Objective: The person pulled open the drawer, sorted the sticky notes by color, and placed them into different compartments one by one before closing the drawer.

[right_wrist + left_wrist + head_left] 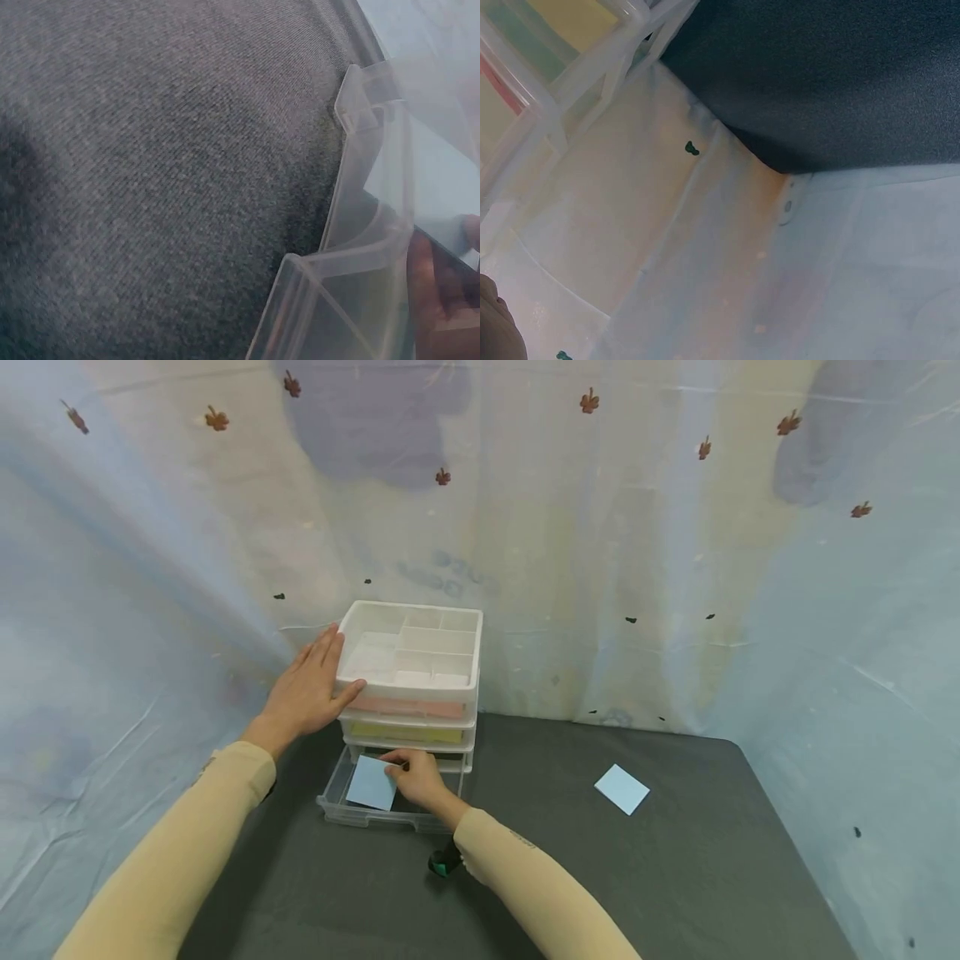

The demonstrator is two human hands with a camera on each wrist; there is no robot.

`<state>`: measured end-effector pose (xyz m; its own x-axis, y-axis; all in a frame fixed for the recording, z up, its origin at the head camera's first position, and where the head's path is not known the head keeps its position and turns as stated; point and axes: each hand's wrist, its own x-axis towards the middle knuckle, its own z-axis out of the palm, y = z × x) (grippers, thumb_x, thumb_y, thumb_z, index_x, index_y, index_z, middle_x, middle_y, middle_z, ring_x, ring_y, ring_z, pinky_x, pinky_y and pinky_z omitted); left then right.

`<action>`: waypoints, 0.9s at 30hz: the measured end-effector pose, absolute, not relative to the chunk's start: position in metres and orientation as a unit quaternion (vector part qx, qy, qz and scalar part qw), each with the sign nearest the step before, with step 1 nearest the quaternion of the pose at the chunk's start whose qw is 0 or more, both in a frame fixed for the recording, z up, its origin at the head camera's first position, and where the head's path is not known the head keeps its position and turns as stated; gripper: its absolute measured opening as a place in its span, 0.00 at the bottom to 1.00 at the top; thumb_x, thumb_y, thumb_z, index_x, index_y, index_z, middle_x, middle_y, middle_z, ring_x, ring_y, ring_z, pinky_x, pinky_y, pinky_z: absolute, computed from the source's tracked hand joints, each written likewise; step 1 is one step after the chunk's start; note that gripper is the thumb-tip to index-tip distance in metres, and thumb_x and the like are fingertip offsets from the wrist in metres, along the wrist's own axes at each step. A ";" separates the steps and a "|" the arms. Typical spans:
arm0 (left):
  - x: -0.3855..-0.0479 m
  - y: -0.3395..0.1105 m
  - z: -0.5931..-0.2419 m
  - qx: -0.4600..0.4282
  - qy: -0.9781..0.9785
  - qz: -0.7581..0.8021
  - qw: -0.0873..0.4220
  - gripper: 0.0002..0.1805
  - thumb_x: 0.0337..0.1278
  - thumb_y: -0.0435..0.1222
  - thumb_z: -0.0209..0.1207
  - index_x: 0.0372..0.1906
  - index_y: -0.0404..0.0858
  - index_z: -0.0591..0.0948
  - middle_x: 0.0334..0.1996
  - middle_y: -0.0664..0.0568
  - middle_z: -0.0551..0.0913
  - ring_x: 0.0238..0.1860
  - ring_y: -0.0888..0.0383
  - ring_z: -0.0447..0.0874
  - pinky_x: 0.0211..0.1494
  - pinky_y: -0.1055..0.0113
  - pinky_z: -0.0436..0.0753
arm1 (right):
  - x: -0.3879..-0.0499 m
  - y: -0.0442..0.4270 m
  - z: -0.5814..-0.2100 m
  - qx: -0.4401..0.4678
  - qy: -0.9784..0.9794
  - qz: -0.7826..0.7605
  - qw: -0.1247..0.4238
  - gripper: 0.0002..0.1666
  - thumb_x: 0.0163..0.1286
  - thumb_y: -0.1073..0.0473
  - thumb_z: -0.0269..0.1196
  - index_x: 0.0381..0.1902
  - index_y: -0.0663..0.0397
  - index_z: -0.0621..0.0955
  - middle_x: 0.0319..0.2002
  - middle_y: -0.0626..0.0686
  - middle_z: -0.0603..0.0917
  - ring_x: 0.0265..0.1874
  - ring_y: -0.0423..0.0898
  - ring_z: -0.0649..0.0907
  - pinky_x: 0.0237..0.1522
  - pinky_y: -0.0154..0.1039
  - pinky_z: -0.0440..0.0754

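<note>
A white plastic drawer unit (408, 691) stands at the back of the dark table, with a divided tray on top. My left hand (307, 689) rests against its upper left edge, fingers straight and thumb along the front rim. The clear bottom drawer (337, 812) is pulled out. Over it, my right hand (420, 779) pinches a light blue square of paper (371, 783) by its right side. In the right wrist view, fingers (426, 281) and the paper (442, 184) show partly behind the clear drawer wall.
Another light blue paper square (622, 789) lies on the dark table (555, 860) to the right. The upper drawers hold pink (408, 707) and yellow (408, 732) contents. A patterned curtain (555, 568) hangs behind and at both sides.
</note>
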<state>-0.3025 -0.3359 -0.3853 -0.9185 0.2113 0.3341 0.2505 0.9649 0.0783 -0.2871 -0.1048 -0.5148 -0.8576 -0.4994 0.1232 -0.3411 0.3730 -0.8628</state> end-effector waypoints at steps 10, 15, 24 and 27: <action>-0.304 -0.335 -0.386 -0.114 -0.979 -0.055 0.158 0.54 0.77 0.64 0.45 0.84 0.32 0.37 0.85 0.40 0.34 0.85 0.42 0.36 0.85 0.44 0.43 | -0.288 -0.104 -0.519 -0.248 0.831 -0.486 0.109 0.14 0.79 0.61 0.62 0.57 0.50 0.88 0.51 0.52 0.89 0.34 0.37 0.82 0.29 0.33 0.79; -0.303 -0.335 -0.385 -0.116 -0.979 -0.059 0.158 0.54 0.77 0.64 0.45 0.84 0.32 0.37 0.85 0.41 0.34 0.85 0.42 0.36 0.85 0.45 0.42 | -0.289 -0.105 -0.520 -0.260 0.834 -0.472 0.115 0.14 0.79 0.61 0.62 0.57 0.50 0.88 0.55 0.54 0.88 0.37 0.36 0.82 0.33 0.32 0.79; -0.302 -0.334 -0.385 -0.120 -0.978 -0.061 0.162 0.54 0.77 0.63 0.46 0.84 0.31 0.39 0.85 0.40 0.35 0.84 0.42 0.36 0.85 0.44 0.42 | -0.294 -0.105 -0.528 -0.264 0.844 -0.444 0.143 0.19 0.78 0.60 0.64 0.64 0.46 0.85 0.50 0.55 0.89 0.12 0.39 0.63 0.22 0.31 0.70; -0.302 -0.334 -0.385 -0.121 -0.977 -0.061 0.164 0.54 0.77 0.63 0.47 0.84 0.30 0.39 0.85 0.40 0.35 0.84 0.42 0.37 0.85 0.44 0.43 | -0.293 -0.105 -0.527 -0.270 0.852 -0.421 0.157 0.22 0.78 0.58 0.64 0.67 0.45 0.83 0.59 0.55 0.86 0.19 0.40 0.71 0.32 0.33 0.78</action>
<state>-0.3018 -0.3341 -0.3846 -0.9168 0.2164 0.3356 0.2568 0.9631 0.0804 -0.2928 -0.1052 -0.5271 -0.8055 -0.5912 -0.0402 -0.3276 0.5008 -0.8012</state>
